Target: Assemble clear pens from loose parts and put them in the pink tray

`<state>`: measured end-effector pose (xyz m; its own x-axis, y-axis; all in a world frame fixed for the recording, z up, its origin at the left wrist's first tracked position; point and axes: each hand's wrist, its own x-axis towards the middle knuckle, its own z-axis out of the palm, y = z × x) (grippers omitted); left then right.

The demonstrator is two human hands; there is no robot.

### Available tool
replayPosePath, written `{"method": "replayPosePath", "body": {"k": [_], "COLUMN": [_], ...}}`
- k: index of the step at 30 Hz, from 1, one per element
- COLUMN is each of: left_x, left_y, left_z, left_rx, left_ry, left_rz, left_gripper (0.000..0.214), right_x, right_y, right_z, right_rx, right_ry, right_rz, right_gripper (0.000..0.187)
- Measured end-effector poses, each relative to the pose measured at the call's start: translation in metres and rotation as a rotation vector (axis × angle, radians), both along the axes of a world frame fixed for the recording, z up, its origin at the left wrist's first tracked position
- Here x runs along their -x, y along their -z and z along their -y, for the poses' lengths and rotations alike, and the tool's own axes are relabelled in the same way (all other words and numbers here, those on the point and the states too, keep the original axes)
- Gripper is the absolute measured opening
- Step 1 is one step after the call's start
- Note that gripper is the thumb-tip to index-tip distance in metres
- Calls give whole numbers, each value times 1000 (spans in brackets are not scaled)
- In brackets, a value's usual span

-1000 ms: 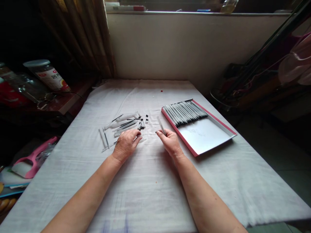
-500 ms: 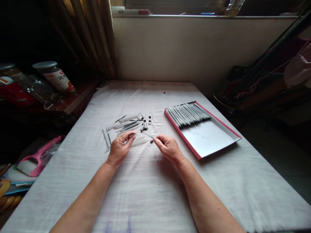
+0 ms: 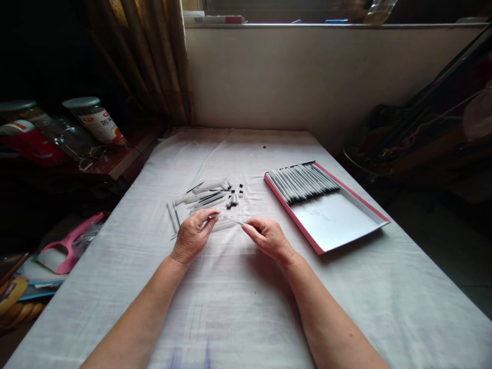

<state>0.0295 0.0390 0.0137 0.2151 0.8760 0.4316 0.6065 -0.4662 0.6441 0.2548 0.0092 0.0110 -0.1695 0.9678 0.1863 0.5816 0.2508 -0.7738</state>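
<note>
My right hand (image 3: pixel 270 239) is closed on a slim, pale pen (image 3: pixel 234 220), whose narrow end points left toward my other hand. A dark bit of it shows between thumb and fingers. My left hand (image 3: pixel 195 233) is pinched at thumb and forefinger; a small pale piece may be in it, too hidden to name. Just beyond my left hand lies a loose pile of clear pen barrels (image 3: pixel 205 185) and thin dark refills (image 3: pixel 212 198). Beside them are small clear caps (image 3: pixel 236 198) and several little black plugs (image 3: pixel 241 185).
At the right a shallow red-edged box lid (image 3: pixel 295 225) holds a row of pens (image 3: pixel 303 182) with black ends. A white cloth (image 3: pixel 238 318) covers the table. Jars (image 3: pixel 98 123) and a pink-handled tool (image 3: pixel 69 246) are off to the left, with a wall behind.
The view has shifted slightly, so everything sits a little further right. The pen's tip is now closer to my left hand's fingertips. Both hands stay closed.
</note>
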Motion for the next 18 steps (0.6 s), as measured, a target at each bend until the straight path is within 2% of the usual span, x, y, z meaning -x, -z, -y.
{"method": "replayPosePath", "body": {"k": [4,12,18], "left_x": [4,-4,0], "left_y": [-1,-1,-3], "left_z": [-4,-2,-2], "left_rx": [-2,-30,-40], "left_ry": [-25,66,141], "left_rz": [-58,-63,-85], "left_gripper": [18,19,19], "right_x": [-3,-1,-4], "right_y": [2,1,0], "right_z": [-2,0,-1], "right_rx": [2,5,16], "right_ry": [23,-12,-52], "right_rz": [-25,31,58], "right_gripper": [33,33,31]}}
